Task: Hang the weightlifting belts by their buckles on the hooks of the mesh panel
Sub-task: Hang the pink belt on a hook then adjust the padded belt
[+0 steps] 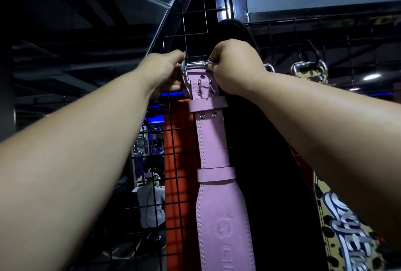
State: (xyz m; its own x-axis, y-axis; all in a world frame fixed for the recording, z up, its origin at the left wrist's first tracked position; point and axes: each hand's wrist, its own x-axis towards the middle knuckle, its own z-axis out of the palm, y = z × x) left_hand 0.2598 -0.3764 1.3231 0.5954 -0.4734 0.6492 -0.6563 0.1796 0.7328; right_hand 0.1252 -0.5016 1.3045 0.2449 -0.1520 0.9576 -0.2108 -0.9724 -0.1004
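Head view: arms raised toward the upper part of the mesh panel (173, 138).
Pink belt (217, 162): hangs straight down the panel face, buckle end uppermost, wide embossed section toward the bottom edge of the frame; two pink keeper loops cross the narrow strap.
Buckle (198, 65): chrome, at the top of the pink belt, held level against the wire grid between both hands; the hook itself cannot be made out.
Left hand (167, 68): at the buckle's left end, fingers curled round the frame there, thumb side up.
Right hand (232, 66): at the buckle's right end, fingers bent and pinching the top bar; fingertips partly hidden behind the metal.
Black belt (260, 140): hangs directly behind and to the right of the pink belt, its rounded top showing above the right hand.
Leopard-print belt (347, 238): further right on the panel, its chrome buckle (309, 68) up on the mesh; white lettering lower down.
Background, through the mesh at lower left: seated person (150, 201) in a light shirt, well apart.
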